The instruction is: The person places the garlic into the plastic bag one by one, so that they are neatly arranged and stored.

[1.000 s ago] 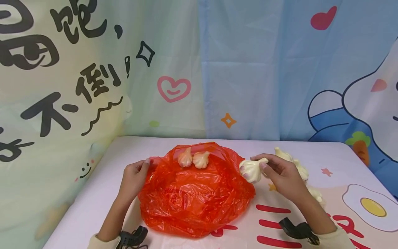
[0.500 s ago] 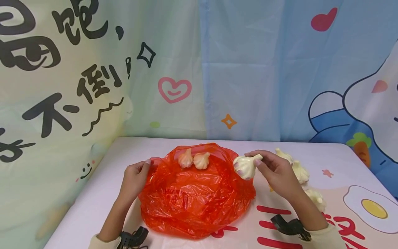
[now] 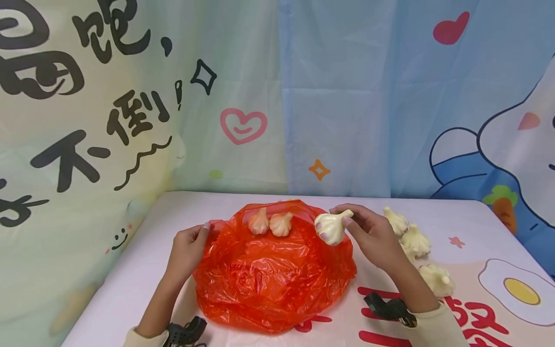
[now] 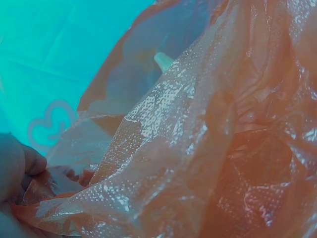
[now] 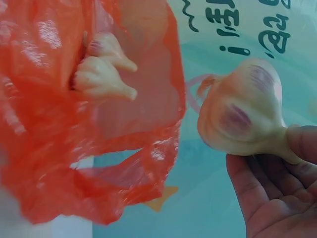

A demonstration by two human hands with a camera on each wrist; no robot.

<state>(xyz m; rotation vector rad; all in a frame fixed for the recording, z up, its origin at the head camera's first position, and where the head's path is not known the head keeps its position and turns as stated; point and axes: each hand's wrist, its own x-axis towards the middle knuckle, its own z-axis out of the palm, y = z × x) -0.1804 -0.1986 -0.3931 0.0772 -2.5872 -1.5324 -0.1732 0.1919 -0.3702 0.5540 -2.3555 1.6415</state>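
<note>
A red plastic bag (image 3: 269,284) lies spread on the table, its mouth facing up and back. My left hand (image 3: 187,250) pinches the bag's left edge between thumb and fingers, as the left wrist view also shows. Two garlic bulbs (image 3: 281,224) lie side by side inside the bag near its far rim. In my right hand (image 3: 375,236) a pale garlic bulb with purple patches (image 5: 242,109) is gripped by its stem. That bulb overlaps the bag's right rim in the head view.
Several more garlic bulbs (image 3: 415,241) lie on the table (image 3: 459,217) right of my right forearm. A printed cloth (image 3: 338,96) hangs behind the table. Each wrist wears a black camera (image 3: 390,307).
My right hand has carried the garlic bulb leftward and slightly up, from beside the bag to over its right rim. The left hand keeps its place on the bag's edge.
</note>
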